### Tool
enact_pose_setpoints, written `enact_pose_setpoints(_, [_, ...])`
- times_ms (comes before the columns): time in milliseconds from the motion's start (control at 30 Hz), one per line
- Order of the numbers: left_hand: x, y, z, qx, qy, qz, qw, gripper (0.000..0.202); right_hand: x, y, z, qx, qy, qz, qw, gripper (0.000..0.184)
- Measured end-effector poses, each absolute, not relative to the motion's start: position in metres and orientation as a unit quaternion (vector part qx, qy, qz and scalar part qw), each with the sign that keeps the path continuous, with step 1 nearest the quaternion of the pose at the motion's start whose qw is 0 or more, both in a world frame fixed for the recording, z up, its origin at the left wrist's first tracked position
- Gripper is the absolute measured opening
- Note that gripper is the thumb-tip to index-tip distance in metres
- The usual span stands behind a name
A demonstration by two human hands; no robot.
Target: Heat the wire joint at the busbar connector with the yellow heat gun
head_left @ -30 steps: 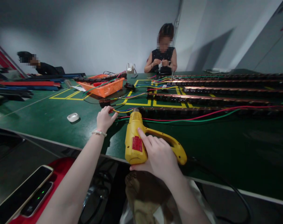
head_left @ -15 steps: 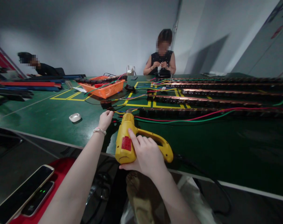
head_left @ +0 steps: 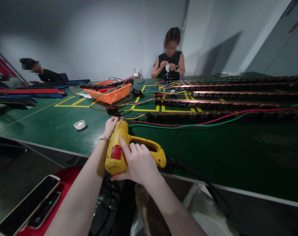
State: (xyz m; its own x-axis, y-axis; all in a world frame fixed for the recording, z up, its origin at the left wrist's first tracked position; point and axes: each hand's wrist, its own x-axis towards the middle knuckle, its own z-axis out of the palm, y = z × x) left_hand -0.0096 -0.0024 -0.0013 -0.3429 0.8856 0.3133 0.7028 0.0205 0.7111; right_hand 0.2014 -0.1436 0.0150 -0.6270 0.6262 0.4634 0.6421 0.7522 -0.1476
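Observation:
My right hand is wrapped round the body of a yellow heat gun with a red label and a looped handle. The gun's metal nozzle points away from me, close beside my left fingers. My left hand is closed in a pinch at the end of the coloured wires; its fingertips are partly hidden. Just behind it sits a small black part joined to wires. Those wires lead right to a long black strip with red and green wires lying along it.
Several more strips lie on the green table. An orange basket holds wired parts. A small white case is at left. Two phones rest on a red stool. A person sits opposite, another far left.
My right hand has moved the heat gun left, bringing its nozzle closer to my left fingers. My left hand has stayed nearly in place.

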Motion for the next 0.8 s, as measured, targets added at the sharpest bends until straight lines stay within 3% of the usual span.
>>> enact_pose_setpoints(433, [-0.011,0.002,-0.013,0.548,0.709,0.430,0.110,0.031,0.239,-0.133,0.021,-0.336,-0.913,0.016,0.231,0.115])
enact_pose_setpoints(800, [-0.009,0.001,-0.011,0.547,0.715,0.422,0.103,0.029,0.285,-0.126,0.019,-0.399,-0.884,-0.033,0.242,0.112])
